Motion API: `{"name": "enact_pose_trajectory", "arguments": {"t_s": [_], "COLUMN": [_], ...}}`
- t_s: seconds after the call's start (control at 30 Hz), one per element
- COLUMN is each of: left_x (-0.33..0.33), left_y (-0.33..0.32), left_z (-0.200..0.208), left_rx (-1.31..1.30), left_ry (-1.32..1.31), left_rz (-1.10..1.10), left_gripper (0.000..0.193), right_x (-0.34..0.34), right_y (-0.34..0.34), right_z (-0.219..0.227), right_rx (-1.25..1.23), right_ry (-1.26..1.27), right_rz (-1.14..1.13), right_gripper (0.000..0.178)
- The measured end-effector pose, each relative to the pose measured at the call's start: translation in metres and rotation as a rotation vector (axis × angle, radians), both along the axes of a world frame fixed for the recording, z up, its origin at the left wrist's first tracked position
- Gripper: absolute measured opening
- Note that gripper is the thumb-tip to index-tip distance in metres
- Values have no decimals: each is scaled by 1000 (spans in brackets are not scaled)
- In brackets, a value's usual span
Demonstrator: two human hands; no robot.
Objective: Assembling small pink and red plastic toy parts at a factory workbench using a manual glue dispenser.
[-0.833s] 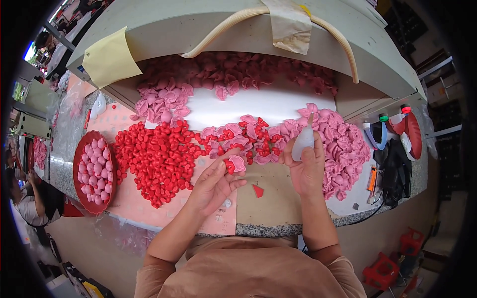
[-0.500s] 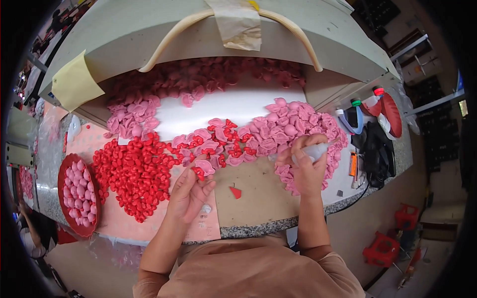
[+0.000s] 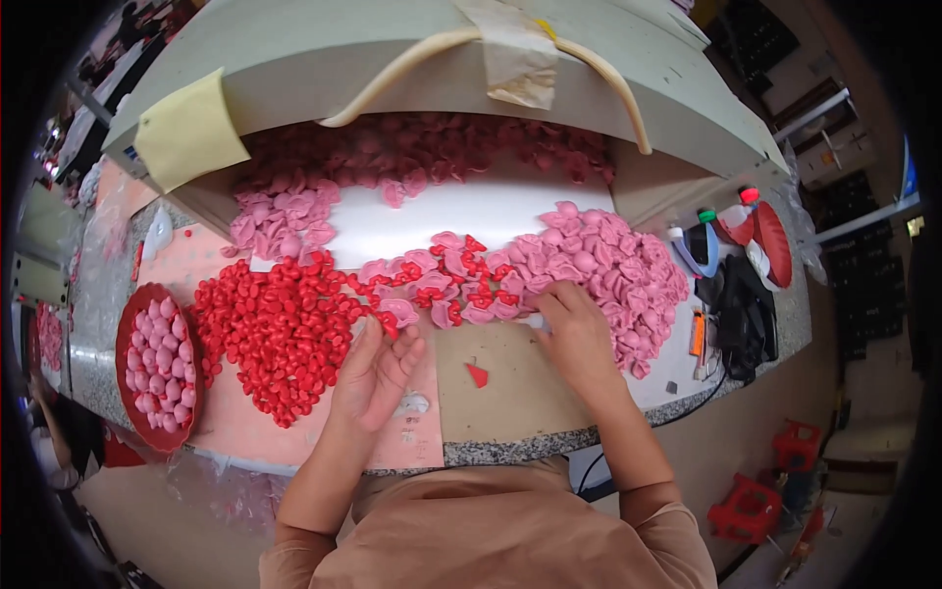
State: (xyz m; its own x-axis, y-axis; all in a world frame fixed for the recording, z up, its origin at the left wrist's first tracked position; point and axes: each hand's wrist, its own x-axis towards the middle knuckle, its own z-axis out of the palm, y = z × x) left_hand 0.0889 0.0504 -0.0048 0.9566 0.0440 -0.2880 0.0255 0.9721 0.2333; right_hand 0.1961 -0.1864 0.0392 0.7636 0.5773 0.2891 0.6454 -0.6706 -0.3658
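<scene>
My left hand [image 3: 375, 383] is raised above the front of the bench, pinching a pink petal-shaped piece [image 3: 402, 311] with a red part against it, between thumb and forefinger. The other left fingers are loosely curled. My right hand [image 3: 577, 339] is palm down at the left edge of a heap of pink cup-like pieces [image 3: 628, 270], its fingers bent down. Whatever is under those fingers is hidden. Between the hands and the white board lies a band of pink pieces with red parts on them [image 3: 432, 282]. A large pile of small red pieces [image 3: 280, 339] lies to the left.
A red dish [image 3: 191, 417] of pink balls stands far left. A grey hood [image 3: 392, 83] overhangs the white board [image 3: 422, 218], with more pink pieces beneath. A red scrap [image 3: 477, 375] lies on the brown sheet. Capped bottles [image 3: 706, 231], an orange cutter [image 3: 698, 334] and a black bag [image 3: 751, 319] are at right.
My right hand has moved left and down from over the pink heap to its left edge. The whitish bottle it held is out of sight. My left hand keeps its piece.
</scene>
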Motion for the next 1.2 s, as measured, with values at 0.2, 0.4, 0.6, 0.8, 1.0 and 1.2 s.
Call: {"name": "enact_pose_trajectory", "arguments": {"t_s": [0.2,0.4,0.6,0.8,1.0,1.2], "left_x": [-6,-6,-4,-4,-5,-7], "left_y": [-10,-15,-10,-15,-24,-4], "left_z": [-13,-11,3,-9,-3,2], "left_rx": [-66,-117,-121,-121,-74,-18], "left_ry": [-209,-238,-240,-313,-289,-122], "left_rz": [-45,-60,-82,-113,-139,-61], "left_gripper": [31,33,26,32,39,42], "right_x": [-38,-53,-56,-60,-69,-49], "right_y": [8,18,24,23,9,23], "right_z": [17,-10,18,25,22,4], "right_rx": [316,206,-48,94,-104,8], "right_ry": [399,767,628,375,367,411], "right_rz": [-136,-201,-167,125,103,130], "right_gripper": [16,15,32,22,25,34]}}
